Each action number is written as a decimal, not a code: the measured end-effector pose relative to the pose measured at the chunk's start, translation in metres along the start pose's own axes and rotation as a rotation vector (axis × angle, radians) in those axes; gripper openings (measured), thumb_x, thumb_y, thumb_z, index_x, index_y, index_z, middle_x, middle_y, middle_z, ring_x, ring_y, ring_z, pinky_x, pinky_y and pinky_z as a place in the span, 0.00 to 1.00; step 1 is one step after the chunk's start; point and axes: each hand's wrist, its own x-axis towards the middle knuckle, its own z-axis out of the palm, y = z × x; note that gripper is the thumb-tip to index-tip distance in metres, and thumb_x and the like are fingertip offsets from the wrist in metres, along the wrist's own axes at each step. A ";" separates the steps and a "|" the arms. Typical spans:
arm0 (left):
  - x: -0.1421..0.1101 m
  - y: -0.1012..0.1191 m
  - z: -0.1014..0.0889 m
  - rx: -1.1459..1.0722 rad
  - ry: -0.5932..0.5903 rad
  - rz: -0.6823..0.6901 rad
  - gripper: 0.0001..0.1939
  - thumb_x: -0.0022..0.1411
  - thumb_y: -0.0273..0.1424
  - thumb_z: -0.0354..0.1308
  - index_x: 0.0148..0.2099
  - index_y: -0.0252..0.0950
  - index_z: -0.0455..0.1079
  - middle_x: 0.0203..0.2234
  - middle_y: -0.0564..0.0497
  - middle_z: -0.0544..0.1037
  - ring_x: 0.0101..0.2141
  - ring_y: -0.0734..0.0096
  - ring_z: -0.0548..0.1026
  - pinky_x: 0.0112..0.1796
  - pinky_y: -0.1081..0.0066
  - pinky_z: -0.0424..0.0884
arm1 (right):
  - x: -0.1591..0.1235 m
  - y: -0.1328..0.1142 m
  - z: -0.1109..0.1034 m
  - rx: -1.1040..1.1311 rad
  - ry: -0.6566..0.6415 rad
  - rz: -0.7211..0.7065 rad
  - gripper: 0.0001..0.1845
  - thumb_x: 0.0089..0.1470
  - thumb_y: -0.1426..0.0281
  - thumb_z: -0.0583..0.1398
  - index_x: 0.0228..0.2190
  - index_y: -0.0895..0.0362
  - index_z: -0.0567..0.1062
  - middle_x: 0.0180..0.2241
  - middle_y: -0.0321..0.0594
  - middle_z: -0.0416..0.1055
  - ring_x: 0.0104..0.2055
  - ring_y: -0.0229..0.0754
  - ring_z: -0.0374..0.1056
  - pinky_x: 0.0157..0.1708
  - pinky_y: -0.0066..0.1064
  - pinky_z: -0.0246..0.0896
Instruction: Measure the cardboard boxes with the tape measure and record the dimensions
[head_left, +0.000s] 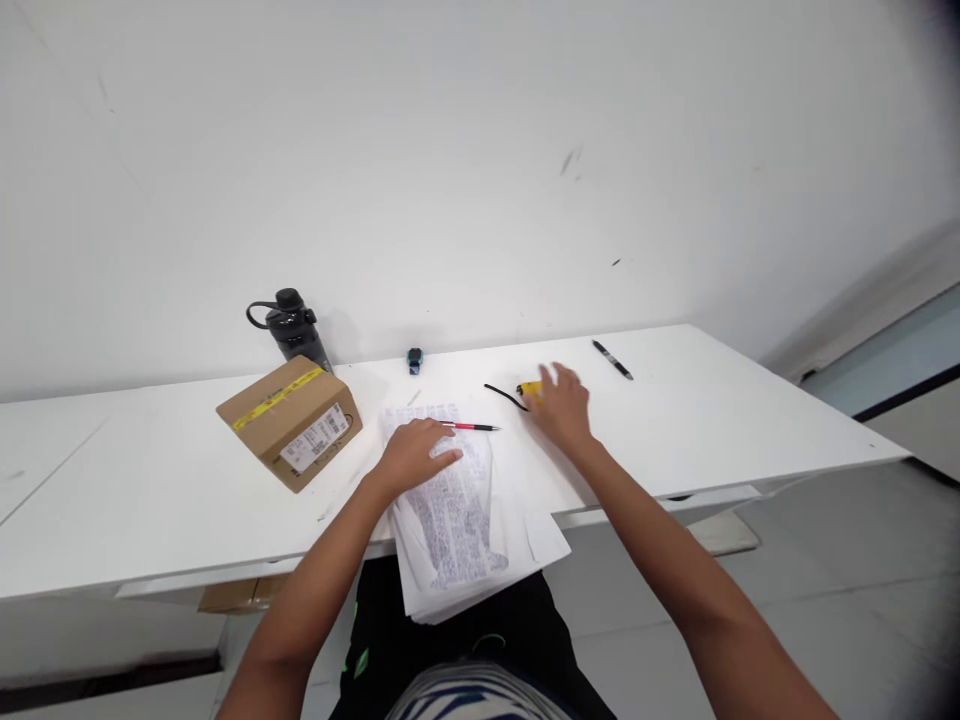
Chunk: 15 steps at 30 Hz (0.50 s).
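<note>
Curling near a small yellow object (529, 387), right of center, the fingers of the right hand (561, 408) show no clear grip. The left hand (416, 455) lies open, thumb apart, on handwritten white papers (457, 520) at lower center, fingertips at a red-and-black pen (472, 427). A brown cardboard box (289, 420) and black bottle (296, 330) occupy the left.

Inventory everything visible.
cardboard box: one, brown, desk left
water bottle: one, black, behind box
wristwatch: one, blue, near wall
paper sheets: several, white, desk front
pen: one, red, on sheets
second pen: one, black, desk right
unclear item: one, yellow, back centre
cord: one, black, beside item
desk: one, white, centre
wall: one, white, behind
cardboard: one, brown, underneath
floor: one, grey, below
left hand: one, on sheets
right hand: one, by item
trousers: one, black, bottom
</note>
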 end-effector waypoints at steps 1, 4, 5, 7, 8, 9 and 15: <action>0.006 0.001 0.009 0.010 -0.041 -0.013 0.21 0.58 0.48 0.56 0.50 0.45 0.73 0.49 0.48 0.75 0.51 0.53 0.70 0.54 0.54 0.63 | -0.003 -0.008 0.002 -0.013 -0.026 -0.166 0.29 0.59 0.62 0.55 0.58 0.62 0.64 0.61 0.58 0.58 0.64 0.60 0.50 0.58 0.52 0.49; 0.010 0.012 0.032 0.079 -0.070 -0.089 0.35 0.49 0.56 0.61 0.54 0.42 0.70 0.57 0.40 0.68 0.59 0.39 0.61 0.58 0.38 0.50 | -0.014 -0.029 0.013 -0.007 -0.162 -0.564 0.22 0.58 0.61 0.58 0.52 0.57 0.72 0.56 0.53 0.66 0.60 0.58 0.55 0.56 0.50 0.53; 0.007 0.019 0.039 0.108 -0.066 -0.123 0.39 0.46 0.57 0.62 0.56 0.41 0.69 0.59 0.37 0.65 0.61 0.34 0.56 0.58 0.33 0.43 | -0.017 -0.034 0.018 -0.006 -0.185 -0.621 0.18 0.58 0.62 0.59 0.49 0.56 0.74 0.55 0.51 0.67 0.60 0.57 0.56 0.56 0.50 0.54; -0.004 0.039 0.052 0.166 -0.062 -0.177 0.41 0.46 0.55 0.64 0.58 0.39 0.66 0.61 0.35 0.62 0.64 0.30 0.48 0.57 0.30 0.32 | -0.020 -0.041 0.025 -0.009 -0.201 -0.665 0.11 0.60 0.68 0.57 0.43 0.54 0.77 0.53 0.49 0.69 0.60 0.55 0.56 0.56 0.49 0.53; -0.010 0.050 0.058 0.189 -0.062 -0.188 0.38 0.49 0.51 0.64 0.58 0.39 0.66 0.61 0.34 0.62 0.64 0.31 0.48 0.57 0.31 0.31 | -0.020 -0.043 0.027 -0.007 -0.201 -0.667 0.11 0.61 0.71 0.55 0.40 0.55 0.78 0.52 0.48 0.70 0.60 0.54 0.57 0.56 0.49 0.52; -0.016 0.062 0.064 0.205 -0.060 -0.190 0.34 0.52 0.47 0.64 0.58 0.38 0.66 0.60 0.34 0.63 0.63 0.33 0.50 0.58 0.32 0.34 | -0.019 -0.045 0.029 -0.006 -0.202 -0.663 0.12 0.61 0.72 0.54 0.38 0.55 0.78 0.51 0.49 0.70 0.59 0.54 0.57 0.56 0.49 0.51; -0.051 0.103 0.094 0.209 -0.011 -0.166 0.17 0.66 0.27 0.49 0.55 0.39 0.69 0.52 0.39 0.71 0.54 0.48 0.67 0.54 0.44 0.59 | -0.020 -0.049 0.021 0.091 -0.214 -0.536 0.18 0.65 0.67 0.48 0.41 0.57 0.76 0.36 0.49 0.73 0.42 0.51 0.67 0.45 0.46 0.57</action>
